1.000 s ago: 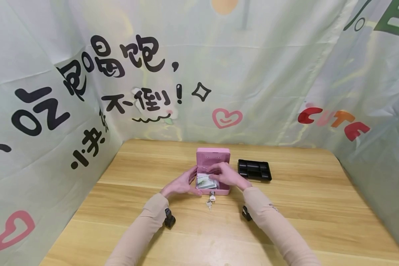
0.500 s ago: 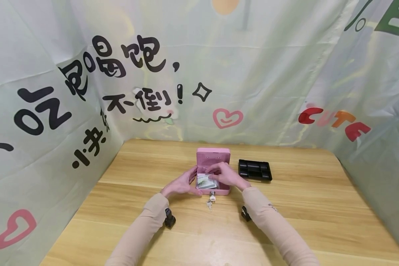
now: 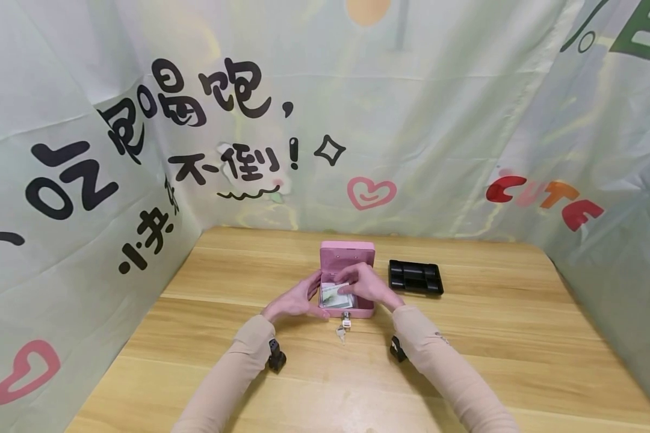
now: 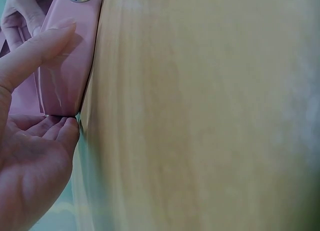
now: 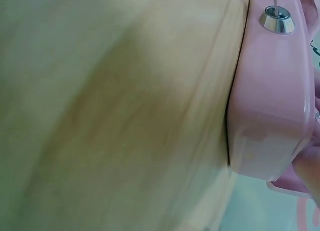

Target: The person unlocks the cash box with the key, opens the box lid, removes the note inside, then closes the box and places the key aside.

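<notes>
The left hand (image 3: 292, 300) rests flat, fingers straight, against the pink box (image 3: 348, 257); the right hand (image 3: 365, 285) pinches banknotes (image 3: 333, 294) inside (loosely, I judge), which could slip and scatter.

You are working in a staged recording booth, not a lived-in room. A pale green printed fabric backdrop (image 3: 439, 120) encloses the light wooden plank table (image 3: 493, 337) along its far, left and right edges, hanging in visible creases. The cloth carries large black cartoon-style Chinese characters (image 3: 216, 102), pink heart shapes (image 3: 371, 192) and the word "CUTE" in red and orange letters (image 3: 544, 201). No walls, windows or furniture show beyond the cloth. You wear small black cameras strapped at both wrists (image 3: 276, 356), which marks the place as a data-collection set.
</notes>
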Motion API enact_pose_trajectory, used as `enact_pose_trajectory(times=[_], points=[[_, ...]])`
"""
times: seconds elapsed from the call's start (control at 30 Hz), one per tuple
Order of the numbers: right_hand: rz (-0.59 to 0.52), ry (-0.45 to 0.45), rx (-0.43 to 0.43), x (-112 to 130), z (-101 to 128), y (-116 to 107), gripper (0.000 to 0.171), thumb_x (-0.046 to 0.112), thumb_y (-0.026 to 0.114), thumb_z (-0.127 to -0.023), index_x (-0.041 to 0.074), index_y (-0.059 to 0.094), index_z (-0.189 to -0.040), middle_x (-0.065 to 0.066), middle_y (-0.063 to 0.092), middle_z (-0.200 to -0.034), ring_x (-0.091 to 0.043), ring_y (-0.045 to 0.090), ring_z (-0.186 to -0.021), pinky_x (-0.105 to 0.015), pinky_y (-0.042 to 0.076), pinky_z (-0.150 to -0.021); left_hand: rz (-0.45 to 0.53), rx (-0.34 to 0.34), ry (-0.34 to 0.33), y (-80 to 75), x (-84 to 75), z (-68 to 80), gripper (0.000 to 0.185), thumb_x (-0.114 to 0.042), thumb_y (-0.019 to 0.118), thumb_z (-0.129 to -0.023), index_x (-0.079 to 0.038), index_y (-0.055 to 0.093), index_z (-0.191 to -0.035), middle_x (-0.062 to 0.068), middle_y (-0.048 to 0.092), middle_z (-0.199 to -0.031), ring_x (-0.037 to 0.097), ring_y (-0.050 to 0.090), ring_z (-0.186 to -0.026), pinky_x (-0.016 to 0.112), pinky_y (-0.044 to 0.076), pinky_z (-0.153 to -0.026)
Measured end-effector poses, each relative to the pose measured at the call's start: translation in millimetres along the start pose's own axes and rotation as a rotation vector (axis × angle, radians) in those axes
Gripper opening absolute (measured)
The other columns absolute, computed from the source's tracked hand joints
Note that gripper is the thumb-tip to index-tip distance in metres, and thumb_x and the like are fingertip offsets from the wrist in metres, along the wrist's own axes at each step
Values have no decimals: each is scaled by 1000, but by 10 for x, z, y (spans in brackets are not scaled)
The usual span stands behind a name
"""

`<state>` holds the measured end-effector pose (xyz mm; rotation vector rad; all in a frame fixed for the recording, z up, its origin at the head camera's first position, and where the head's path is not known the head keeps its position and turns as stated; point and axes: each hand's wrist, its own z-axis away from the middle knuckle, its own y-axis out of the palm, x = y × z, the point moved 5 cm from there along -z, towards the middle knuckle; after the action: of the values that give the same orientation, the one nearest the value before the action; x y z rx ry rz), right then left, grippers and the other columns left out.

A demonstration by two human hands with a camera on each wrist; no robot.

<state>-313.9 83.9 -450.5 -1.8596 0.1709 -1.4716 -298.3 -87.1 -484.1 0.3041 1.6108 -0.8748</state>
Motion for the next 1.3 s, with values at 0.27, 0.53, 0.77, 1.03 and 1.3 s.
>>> enact_pose_trajectory(times=[0.27,0.53,0.77,1.03,1.3], points=[[-108,-3,-52,3,59,-46,27,-2,78,-80,-8,72,-106,-25,75,-102,-29,73,-89,-27,61,-80,6,-7,3,-6,52,-10,113,-1,82,-77,-2,7,-161,20,14,-169,37,15,-157,49,13,-131],[-181,95,-121,-29,187,-174,27,4,77,-84,-5,73,-109,-22,76,-104,-9,67,-79,-19,56,-71,36,-3,-22,-9,24,10,114,0,82,-77,-3,6,-161,21,12,-169,39,13,-157,52,13,-131],[-267,146,-179,-35,307,-284,27,6,77,-84,-2,74,-110,-19,76,-103,-8,66,-78,-25,59,-72,21,-10,-48,-5,40,12,116,0,83,-75,-6,6,-162,19,13,-170,36,14,-158,50,13,-131],[-350,144,-215,-53,468,-405,31,7,76,-86,-5,71,-114,-22,74,-114,-8,68,-89,-20,59,-81,36,-9,-47,0,58,13,116,1,82,-75,-5,4,-162,20,13,-169,37,14,-157,49,13,-131],[-385,149,-232,-118,604,-514,34,8,76,-86,-7,70,-116,-17,75,-110,-7,67,-87,-22,57,-80,20,0,-29,-10,37,17,117,0,81,-77,-1,0,-161,22,7,-169,39,12,-157,52,12,-131]])
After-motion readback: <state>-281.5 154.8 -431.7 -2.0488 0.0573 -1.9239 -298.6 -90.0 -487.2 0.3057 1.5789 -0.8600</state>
